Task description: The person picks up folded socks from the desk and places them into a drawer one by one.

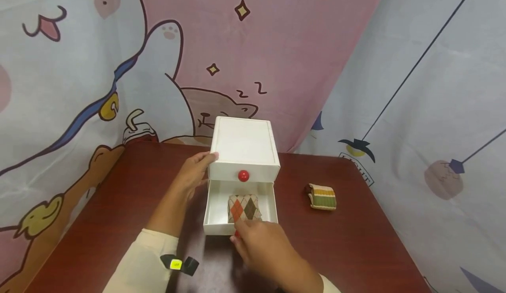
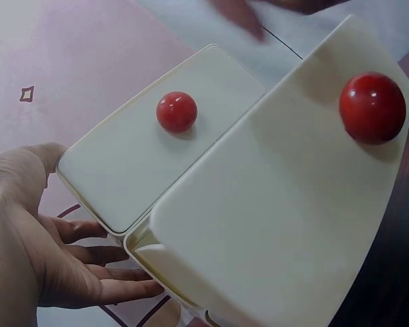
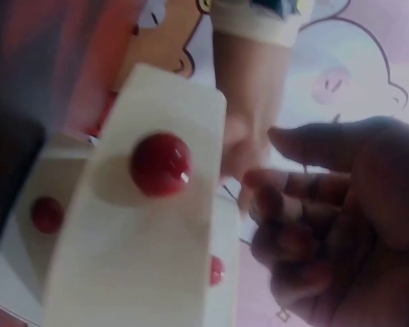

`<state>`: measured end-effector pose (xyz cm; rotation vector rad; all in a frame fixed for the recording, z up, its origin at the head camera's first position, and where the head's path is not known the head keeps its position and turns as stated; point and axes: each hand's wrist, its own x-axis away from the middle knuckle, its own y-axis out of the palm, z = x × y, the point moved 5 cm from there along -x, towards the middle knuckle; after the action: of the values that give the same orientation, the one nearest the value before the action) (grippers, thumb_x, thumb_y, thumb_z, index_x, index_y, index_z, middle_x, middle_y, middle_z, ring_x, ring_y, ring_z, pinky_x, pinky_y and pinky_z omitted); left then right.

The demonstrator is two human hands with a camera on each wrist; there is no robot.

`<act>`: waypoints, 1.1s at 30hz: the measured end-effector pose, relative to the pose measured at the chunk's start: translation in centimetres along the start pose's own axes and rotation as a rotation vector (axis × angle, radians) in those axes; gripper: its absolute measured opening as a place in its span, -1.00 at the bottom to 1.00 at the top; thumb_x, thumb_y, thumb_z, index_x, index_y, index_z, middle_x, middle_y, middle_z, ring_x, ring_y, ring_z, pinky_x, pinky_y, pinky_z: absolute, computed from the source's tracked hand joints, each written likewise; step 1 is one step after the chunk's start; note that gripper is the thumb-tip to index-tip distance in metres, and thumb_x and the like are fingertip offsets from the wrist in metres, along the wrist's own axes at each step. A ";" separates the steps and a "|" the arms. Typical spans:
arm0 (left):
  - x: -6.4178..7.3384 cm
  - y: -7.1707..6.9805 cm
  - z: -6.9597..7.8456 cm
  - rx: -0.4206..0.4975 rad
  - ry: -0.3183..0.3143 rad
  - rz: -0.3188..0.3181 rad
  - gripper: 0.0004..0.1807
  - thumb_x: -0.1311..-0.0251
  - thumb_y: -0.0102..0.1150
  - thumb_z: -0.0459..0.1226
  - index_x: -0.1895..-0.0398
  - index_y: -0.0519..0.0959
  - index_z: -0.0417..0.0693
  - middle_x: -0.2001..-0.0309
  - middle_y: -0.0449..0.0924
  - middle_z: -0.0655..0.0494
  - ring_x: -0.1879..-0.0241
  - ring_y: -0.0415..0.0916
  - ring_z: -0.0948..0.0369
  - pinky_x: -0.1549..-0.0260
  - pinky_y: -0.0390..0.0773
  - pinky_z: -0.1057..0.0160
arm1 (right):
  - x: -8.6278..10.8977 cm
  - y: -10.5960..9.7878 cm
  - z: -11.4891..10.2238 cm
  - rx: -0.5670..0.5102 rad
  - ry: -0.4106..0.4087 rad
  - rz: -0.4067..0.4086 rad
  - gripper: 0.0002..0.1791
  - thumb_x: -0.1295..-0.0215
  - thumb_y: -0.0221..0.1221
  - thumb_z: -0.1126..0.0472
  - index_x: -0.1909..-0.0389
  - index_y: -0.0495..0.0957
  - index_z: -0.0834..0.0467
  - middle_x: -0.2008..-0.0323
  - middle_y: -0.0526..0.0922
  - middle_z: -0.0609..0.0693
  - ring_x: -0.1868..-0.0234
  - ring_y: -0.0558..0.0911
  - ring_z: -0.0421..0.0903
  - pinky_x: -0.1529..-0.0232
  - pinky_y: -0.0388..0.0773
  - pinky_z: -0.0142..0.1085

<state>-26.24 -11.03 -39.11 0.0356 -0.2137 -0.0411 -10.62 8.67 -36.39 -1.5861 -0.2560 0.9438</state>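
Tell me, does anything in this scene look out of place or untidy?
Only small things. The lower drawer of the white box is pulled out, with a folded argyle cloth inside. A second folded cloth, striped, lies alone on the table to the right of the box. Nothing looks spilled or damaged.

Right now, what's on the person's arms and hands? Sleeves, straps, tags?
Both hands are bare: left hand, right hand. No gloves, and no rings that I can make out. Cream long sleeves end at the wrists. The left sleeve carries a black strap with a small yellow tag.
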 end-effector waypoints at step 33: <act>0.3 0.1 0.1 -0.013 0.000 0.000 -0.28 -0.58 0.15 0.06 -0.62 0.37 -0.12 -0.54 0.42 -0.25 -0.62 0.31 -0.21 -0.60 0.29 -0.35 | 3.2 4.7 0.0 0.060 0.409 0.172 -0.46 -0.12 0.59 -0.15 0.59 0.43 0.01 0.73 0.51 -0.06 0.69 0.57 0.00 0.69 0.36 -0.18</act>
<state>-25.98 -10.92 -38.92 0.0230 -0.2138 -0.0426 -10.14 9.48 -41.94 -1.7233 0.1957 0.7263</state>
